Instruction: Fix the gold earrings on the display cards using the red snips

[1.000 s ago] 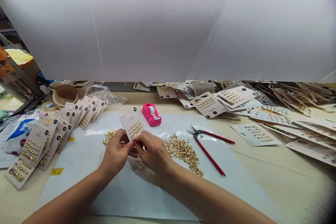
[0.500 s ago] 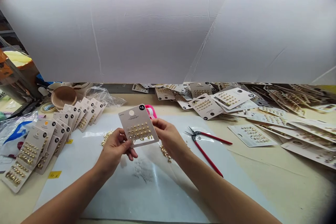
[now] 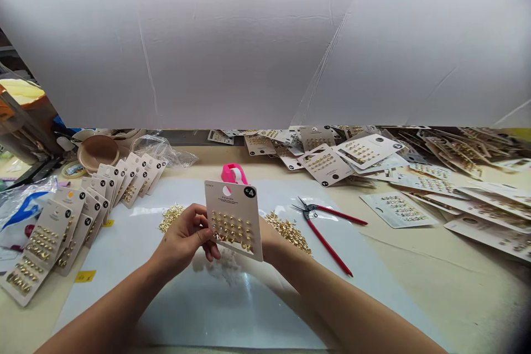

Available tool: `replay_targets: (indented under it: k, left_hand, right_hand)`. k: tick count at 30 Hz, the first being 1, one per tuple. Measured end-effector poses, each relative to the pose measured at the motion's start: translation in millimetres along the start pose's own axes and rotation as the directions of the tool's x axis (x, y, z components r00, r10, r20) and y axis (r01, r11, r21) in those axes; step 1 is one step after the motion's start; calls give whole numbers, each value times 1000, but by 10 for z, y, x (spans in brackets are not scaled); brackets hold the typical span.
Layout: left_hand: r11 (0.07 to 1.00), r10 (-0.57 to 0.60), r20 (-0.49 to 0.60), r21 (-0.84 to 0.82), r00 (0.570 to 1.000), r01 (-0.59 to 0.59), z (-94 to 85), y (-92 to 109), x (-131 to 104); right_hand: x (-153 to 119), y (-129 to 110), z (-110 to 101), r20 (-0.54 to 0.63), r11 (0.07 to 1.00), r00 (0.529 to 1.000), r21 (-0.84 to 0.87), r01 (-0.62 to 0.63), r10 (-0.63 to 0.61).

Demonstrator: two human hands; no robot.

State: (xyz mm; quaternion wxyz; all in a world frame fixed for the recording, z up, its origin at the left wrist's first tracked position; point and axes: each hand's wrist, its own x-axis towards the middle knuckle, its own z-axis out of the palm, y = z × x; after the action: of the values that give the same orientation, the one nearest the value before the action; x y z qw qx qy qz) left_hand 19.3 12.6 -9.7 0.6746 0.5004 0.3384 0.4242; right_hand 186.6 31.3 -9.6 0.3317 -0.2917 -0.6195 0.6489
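Note:
An earring card (image 3: 233, 204) with rows of gold studs and hoops and a black price spot is held up over the clear-topped work mat (image 3: 174, 315). My left hand (image 3: 186, 239) pinches its lower left edge between thumb and fingers. Behind the card's right side is my right hand (image 3: 269, 240); its fingers are hidden, so their grip cannot be seen. A heap of small gold pieces (image 3: 290, 232) lies beyond my right wrist, and gold rings (image 3: 171, 215) lie beyond my left hand. A pink tape dispenser (image 3: 232, 172) stands behind the card.
Red-handled pliers (image 3: 327, 238) lie open on the right of the mat. Filled earring cards (image 3: 50, 232) overlap in a row at the left, near a brown bowl (image 3: 98, 154). More cards (image 3: 398, 210) are heaped at the right, below a large white board (image 3: 232, 55).
The earring card has shifted right and turned more upright, its face angled slightly. My right hand has gone from its right edge to behind it. My left hand keeps its hold.

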Motion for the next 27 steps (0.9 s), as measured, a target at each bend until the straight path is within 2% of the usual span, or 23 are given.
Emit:
replay_targets:
  k: [2, 4, 7, 10, 12, 14, 16, 19, 21, 23, 25, 27]
  left_hand:
    - [1000, 12, -38, 7, 999, -12, 9, 0, 2]
    - [999, 42, -78, 35, 996, -39, 27, 3, -4]
    - [989, 73, -94, 135, 993, -60, 41, -14, -22]
    - [970, 59, -130, 240, 990, -27, -6, -85, -32]
    - [980, 33, -138, 201, 990, -5, -72, -143, -23]
    - [998, -2, -70, 65, 998, 7, -139, -182, -2]
    - [998, -43, 36, 52, 998, 41, -178, -185, 15]
    - [998, -48, 41, 31, 998, 47, -163, -144, 7]
    - [998, -41, 37, -50, 998, 43, -124, -111, -18]
    - [991, -46, 36, -121, 998, 50, -89, -86, -43]
    - [981, -97, 26, -165, 995, 100, -74, -68, -56]
    - [967, -165, 16, -192, 986, 165, -77, -55, -59]
  right_hand:
    - [-6, -31, 21, -110, 994, 994, -109, 11, -24]
    - [-11, -64, 50, -245, 968, 964, -249, 43, -105]
    - [-21, -87, 97, -340, 907, 920, -420, 38, -196]
    - [-41, -91, 135, -362, 855, 908, -519, -10, -209]
    - [-62, -99, 155, -349, 820, 909, -573, -13, -229]
    - [-87, -117, 173, -320, 790, 911, -613, 8, -258]
    - [-114, -145, 191, -297, 769, 914, -639, 26, -278]
    - [-148, -224, 192, -245, 751, 928, -658, 53, -280]
    - [-166, -315, 131, -193, 748, 948, -660, 67, -255]
    - [-187, -425, -20, -201, 751, 954, -659, 38, -224]
    - [-228, -516, -267, -301, 726, 930, -685, -58, -210]
    - [-312, -546, -572, -417, 592, 885, -774, -225, -209]
